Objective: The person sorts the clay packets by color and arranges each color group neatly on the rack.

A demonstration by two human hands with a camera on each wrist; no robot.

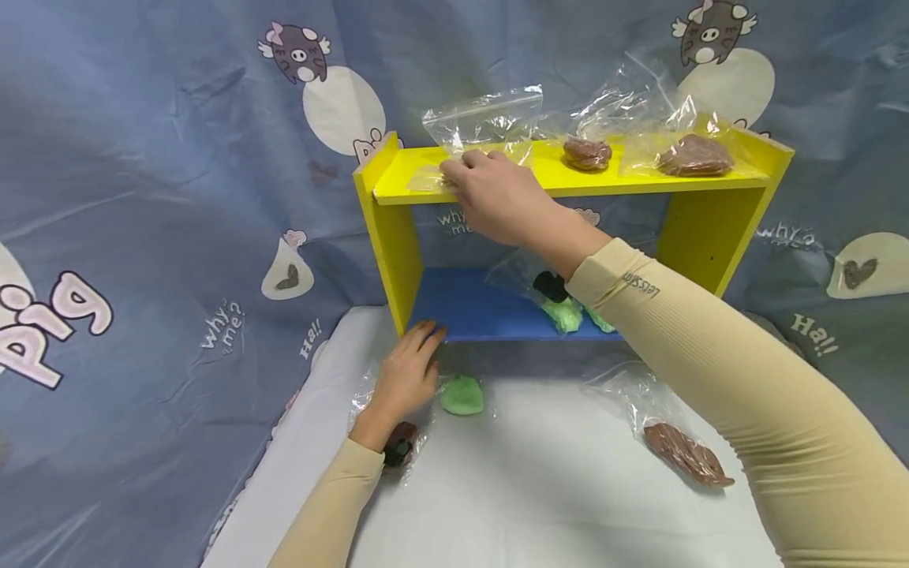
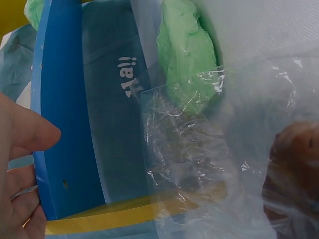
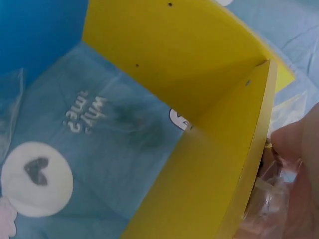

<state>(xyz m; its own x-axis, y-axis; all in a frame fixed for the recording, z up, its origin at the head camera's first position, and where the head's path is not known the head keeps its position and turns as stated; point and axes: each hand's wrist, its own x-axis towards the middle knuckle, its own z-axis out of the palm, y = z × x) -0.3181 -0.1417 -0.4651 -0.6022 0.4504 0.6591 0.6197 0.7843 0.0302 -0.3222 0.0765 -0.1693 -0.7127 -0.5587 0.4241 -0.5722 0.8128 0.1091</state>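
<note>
At the left end of the yellow top shelf (image 1: 490,189), my right hand (image 1: 500,193) pinches a clear zip bag (image 1: 490,114). A small brown edge shows by the fingers in the right wrist view; the hand hides most of the bag's contents. My left hand (image 1: 408,375) is at the front left corner of the blue lower shelf (image 1: 469,308). Its fingers rest on the front edge, and the thumb (image 2: 37,127) hangs lower, overlapping the blue board. Below lie a bagged green lump (image 1: 462,395) and a bagged brown piece with a dark part (image 1: 401,446), partly behind my left wrist.
Two bags with brown lumps (image 1: 587,154) (image 1: 696,155) lie farther right on the top shelf. Bagged green pieces (image 1: 564,314) with a black part sit on the blue shelf. Another bagged brown piece (image 1: 685,454) lies on the white cloth (image 1: 554,489). A printed curtain (image 1: 177,197) hangs behind.
</note>
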